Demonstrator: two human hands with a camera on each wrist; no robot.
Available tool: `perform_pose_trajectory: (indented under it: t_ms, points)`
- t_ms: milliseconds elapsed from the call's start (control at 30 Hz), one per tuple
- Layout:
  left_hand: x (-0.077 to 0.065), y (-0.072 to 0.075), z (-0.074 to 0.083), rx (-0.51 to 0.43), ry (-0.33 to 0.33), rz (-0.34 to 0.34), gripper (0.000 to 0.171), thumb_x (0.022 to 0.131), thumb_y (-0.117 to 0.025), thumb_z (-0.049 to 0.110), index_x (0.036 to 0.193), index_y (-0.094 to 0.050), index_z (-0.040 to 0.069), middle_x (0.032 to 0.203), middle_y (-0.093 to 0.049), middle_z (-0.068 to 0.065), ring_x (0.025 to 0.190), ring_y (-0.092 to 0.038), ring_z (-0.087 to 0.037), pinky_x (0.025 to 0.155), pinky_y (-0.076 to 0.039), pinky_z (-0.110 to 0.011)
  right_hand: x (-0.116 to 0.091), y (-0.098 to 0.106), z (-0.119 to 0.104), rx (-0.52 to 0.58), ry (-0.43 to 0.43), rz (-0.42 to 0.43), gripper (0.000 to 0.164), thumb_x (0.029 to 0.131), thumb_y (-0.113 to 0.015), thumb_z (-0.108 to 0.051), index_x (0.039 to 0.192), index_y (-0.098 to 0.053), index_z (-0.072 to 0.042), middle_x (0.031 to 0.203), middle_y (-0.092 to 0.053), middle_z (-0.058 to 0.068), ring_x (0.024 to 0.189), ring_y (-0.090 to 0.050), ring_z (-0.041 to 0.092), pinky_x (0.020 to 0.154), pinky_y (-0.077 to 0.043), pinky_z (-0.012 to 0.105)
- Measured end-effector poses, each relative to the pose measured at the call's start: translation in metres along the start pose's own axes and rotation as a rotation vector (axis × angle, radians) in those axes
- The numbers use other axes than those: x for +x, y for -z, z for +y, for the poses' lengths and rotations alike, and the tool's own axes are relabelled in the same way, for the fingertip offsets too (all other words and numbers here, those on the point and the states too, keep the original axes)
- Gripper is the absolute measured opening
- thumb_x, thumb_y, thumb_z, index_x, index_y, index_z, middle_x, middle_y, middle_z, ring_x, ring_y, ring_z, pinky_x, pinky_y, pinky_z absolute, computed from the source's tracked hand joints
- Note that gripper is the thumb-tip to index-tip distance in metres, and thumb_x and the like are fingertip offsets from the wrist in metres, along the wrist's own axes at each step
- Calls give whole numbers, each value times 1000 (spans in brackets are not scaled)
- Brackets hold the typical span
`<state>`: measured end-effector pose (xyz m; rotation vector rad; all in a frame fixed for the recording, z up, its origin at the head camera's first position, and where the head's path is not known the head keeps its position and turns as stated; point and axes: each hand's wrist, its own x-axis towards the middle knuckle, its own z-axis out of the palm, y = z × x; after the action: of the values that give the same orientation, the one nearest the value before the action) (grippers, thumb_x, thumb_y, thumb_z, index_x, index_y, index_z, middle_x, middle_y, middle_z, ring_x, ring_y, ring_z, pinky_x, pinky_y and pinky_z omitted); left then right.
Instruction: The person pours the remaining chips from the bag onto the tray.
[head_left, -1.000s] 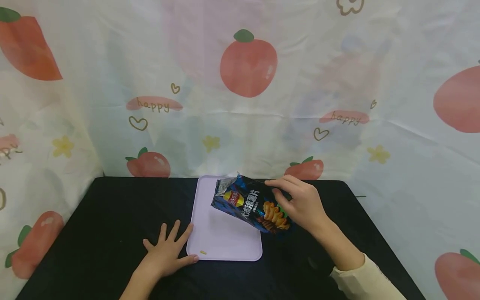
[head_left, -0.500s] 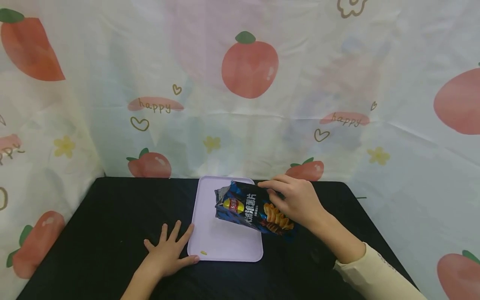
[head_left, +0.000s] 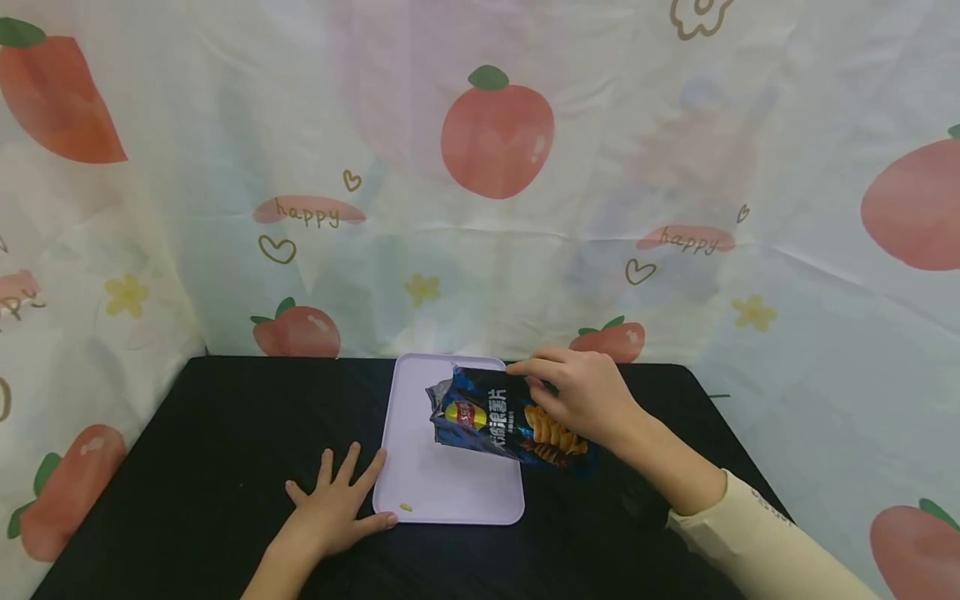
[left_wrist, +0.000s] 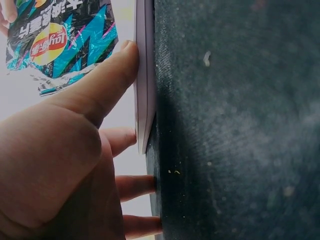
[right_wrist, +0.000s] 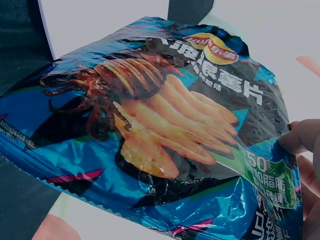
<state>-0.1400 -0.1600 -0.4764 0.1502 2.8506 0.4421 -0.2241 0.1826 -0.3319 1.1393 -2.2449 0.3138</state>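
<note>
My right hand pinches the upper side edge of a blue and black potato chip bag. The bag is tilted over the lilac tray, its torn silvery mouth facing left. Printed chips and a squid cover its front in the right wrist view. At the tray's near left corner my left hand lies with fingers spread, thumb and forefinger touching the rim; the thumb shows along that rim in the left wrist view. One small yellow chip piece lies in the tray's near left corner.
A black-covered table bears the tray. Behind it hangs a pale curtain printed with fruit, hearts and flowers, reaching round both sides. Tiny yellow crumbs lie on the black cloth near the tray.
My right hand has shifted slightly left, and the bag has turned closer to level, its mouth lower in the view. The left hand and tray have stayed put.
</note>
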Motion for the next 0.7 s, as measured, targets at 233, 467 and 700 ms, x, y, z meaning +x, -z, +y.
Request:
perform_pose_trajectory:
  t_ms: [233,467,700]
  points:
    - [0,-1,1,4,-4,-3,99,77,-64,76,156,-34,25,162,-24,-23,143,-10,-63,89,-5,-92,7,2,-2,-13,25,-34,28,85,-71,-8,107,-78,-24,94,-73,-5,47,-37,3,44,-20,19]
    - [-2,1,1,-4,2,-7,98,78,-64,74,157,-34,25,162,-23,-23,144,-9,-62,89,-4,-92,18,6,-6,-31,79,-86,26,87,-68,-8,105,-78,-24,91,-71,-6,47,-39,3,43,-22,18]
    - [-2,2,0,-2,-2,-1,97,78,-64,74,157,-34,25,162,-23,-24,143,-9,-63,89,-5,-92,28,11,-8,-39,97,-139,25,89,-68,-8,105,-77,-24,89,-70,-7,45,-37,4,41,-26,19]
